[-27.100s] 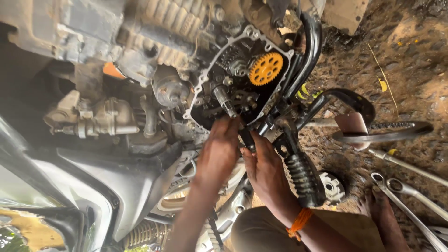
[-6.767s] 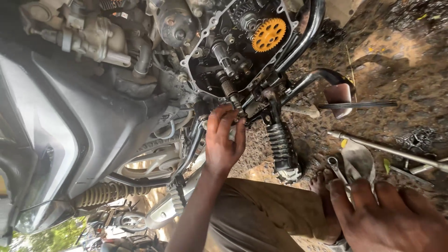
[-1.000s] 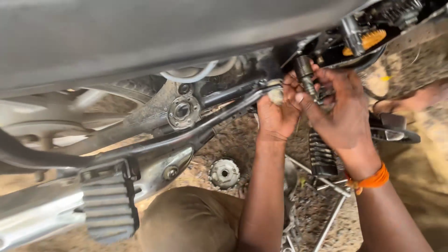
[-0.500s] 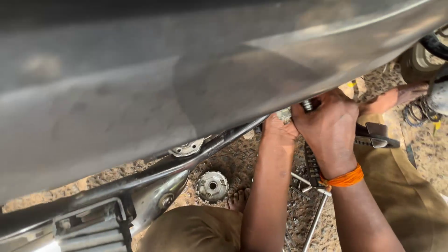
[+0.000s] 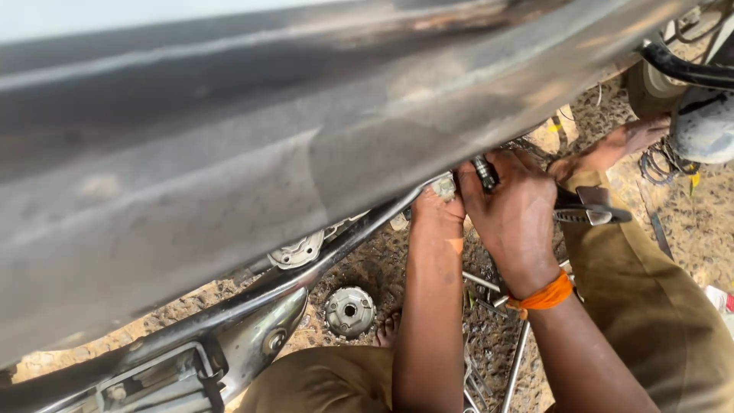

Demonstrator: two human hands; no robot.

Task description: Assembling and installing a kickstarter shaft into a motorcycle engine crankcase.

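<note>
Gravel ground, grey motorcycle body overhead — right hand (image 5: 514,222) grip clenched on metal shaft (image 5: 484,173), left hand (image 5: 439,205) grip unclear.

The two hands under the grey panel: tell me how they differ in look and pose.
The right hand shows its whole back, fingers curled round a small ribbed metal part; the left hand is mostly hidden beneath the grey panel, only its wrist end showing. The right wrist wears an orange band; the left wrist is bare. The right forearm comes in slanted, the left nearly straight up. Both are bare and meet at the same spot.
</note>
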